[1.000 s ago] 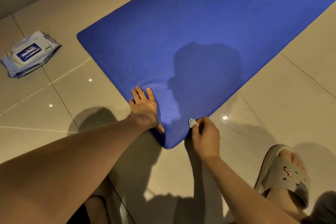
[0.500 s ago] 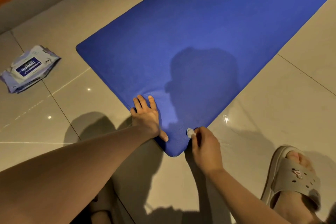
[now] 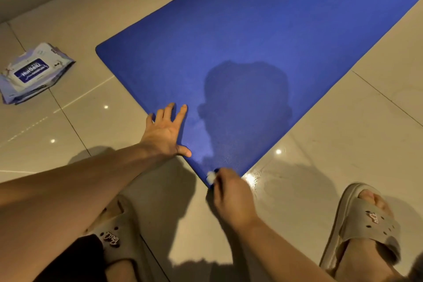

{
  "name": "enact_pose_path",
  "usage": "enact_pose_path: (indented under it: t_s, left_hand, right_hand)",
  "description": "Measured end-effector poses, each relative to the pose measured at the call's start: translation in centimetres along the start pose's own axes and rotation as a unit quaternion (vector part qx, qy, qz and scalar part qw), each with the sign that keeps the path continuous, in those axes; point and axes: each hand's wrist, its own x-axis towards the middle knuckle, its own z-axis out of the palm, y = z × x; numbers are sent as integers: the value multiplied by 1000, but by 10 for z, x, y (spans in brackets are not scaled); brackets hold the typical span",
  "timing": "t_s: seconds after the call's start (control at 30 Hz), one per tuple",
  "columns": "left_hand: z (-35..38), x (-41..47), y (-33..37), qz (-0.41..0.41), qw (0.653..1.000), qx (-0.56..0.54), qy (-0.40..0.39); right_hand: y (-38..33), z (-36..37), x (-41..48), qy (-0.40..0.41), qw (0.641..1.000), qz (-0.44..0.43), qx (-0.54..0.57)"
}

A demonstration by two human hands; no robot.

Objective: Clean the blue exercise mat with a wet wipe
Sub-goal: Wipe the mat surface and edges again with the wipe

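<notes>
The blue exercise mat (image 3: 263, 41) lies flat on the tiled floor and runs off toward the upper right. My left hand (image 3: 166, 133) presses on its near short edge with fingers spread and straight. My right hand (image 3: 231, 194) is at the mat's nearest corner, its fingers curled round a small white wet wipe (image 3: 210, 176), of which only a bit shows. The wipe touches the mat's corner.
A pack of wet wipes (image 3: 34, 73) lies on the floor to the left, apart from the mat. My feet in beige slippers stand near: one (image 3: 364, 224) at the lower right, one (image 3: 114, 238) under my left arm. A wall base runs along the top left.
My right hand has slid the wipe along the mat's edge to its nearest corner. My left hand has spread its fingers wider and stayed on the mat's edge.
</notes>
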Motion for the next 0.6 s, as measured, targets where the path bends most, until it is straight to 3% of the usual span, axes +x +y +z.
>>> enact_pose_path:
  t_s: [0.07,0.13,0.27,0.37,0.5,0.6]
  left_hand:
    - [-2,6,5,-33,999,28,-28]
    - [-7,11,7,-55,996,12,-66]
    - [-5,11,3,-57,995,-44,-73]
    - [-5,12,4,-62,995,-42,-73]
    - [-7,14,6,-65,995,-36,-71]
    - [-5,12,4,-64,995,-48,-63]
  right_hand:
    - [-3,9,-9,-50,994,-89,-49]
    - [10,-2,10,-55,990,-105,-76]
    - [40,-46,70,87,992,88,-33]
    - [32,-41,66,104,987,124,-20]
    - [-10,2,13,-40,998,-33,-43]
    - [4,-3,34,-51,985,-130,-97]
